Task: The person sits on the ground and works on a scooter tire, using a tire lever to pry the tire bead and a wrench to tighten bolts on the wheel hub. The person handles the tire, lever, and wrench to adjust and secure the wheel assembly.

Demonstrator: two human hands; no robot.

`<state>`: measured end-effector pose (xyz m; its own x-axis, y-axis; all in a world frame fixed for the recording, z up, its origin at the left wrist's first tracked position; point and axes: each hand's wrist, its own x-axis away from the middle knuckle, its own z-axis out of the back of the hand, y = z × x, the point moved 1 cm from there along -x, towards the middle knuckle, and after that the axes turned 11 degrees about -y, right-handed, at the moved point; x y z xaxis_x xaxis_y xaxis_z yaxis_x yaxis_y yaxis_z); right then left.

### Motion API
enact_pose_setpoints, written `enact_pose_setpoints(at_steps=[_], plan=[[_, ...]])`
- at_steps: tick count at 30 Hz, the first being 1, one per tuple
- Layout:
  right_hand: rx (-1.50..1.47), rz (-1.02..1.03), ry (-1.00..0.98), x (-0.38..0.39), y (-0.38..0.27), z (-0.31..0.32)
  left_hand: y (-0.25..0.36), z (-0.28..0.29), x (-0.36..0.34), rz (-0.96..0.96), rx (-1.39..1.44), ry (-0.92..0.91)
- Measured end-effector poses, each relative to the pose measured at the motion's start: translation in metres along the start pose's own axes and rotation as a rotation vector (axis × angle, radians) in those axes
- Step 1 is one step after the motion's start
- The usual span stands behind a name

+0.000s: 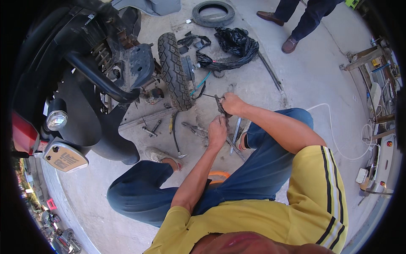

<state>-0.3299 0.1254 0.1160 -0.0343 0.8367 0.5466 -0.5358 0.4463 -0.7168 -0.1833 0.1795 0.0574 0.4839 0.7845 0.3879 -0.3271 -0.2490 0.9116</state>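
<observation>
Both my hands are on a small dark metal part (pixel 220 103) in front of my knees; its exact kind I cannot make out. My right hand (pixel 233 104) grips its upper end with curled fingers. Just below, my left hand (pixel 218 130) is closed around its lower end. A thin dark cable (pixel 209 95) runs from the part toward the upright wheel (pixel 173 72) of the scooter (pixel 114 63) at the left. Under my hands lie shiny metal bars (pixel 236 135). Pliers-like tools (pixel 195 128) are on the ground left of my left hand.
A cross-shaped wrench (pixel 155 128) and a black hose (pixel 174 137) lie by the wheel. Beyond are a black plastic bag (pixel 239 42), a loose tyre (pixel 213 13) and a long dark rod (pixel 270 71). Someone in brown shoes (pixel 290 44) stands far right. A white cord (pixel 332 131) curves at the right.
</observation>
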Motion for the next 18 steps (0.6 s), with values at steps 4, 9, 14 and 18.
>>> enact_pose_setpoints(at_steps=[4, 9, 14, 18], plan=[[0.001, -0.003, 0.101, -0.013, 0.044, -0.03, 0.024, -0.004, -0.005, -0.055, -0.515, -0.037], [-0.303, -0.25, 0.071, -0.072, 0.11, -0.035, 0.014, 0.008, -0.005, -0.132, -0.603, -0.181], [-0.063, -0.571, 0.05, -0.128, 0.229, 0.015, -0.057, 0.038, 0.012, 0.103, -0.433, -0.301], [-0.658, -0.559, 0.667, -0.144, 0.24, 0.046, -0.096, 0.076, 0.008, 0.206, -0.345, -0.205]])
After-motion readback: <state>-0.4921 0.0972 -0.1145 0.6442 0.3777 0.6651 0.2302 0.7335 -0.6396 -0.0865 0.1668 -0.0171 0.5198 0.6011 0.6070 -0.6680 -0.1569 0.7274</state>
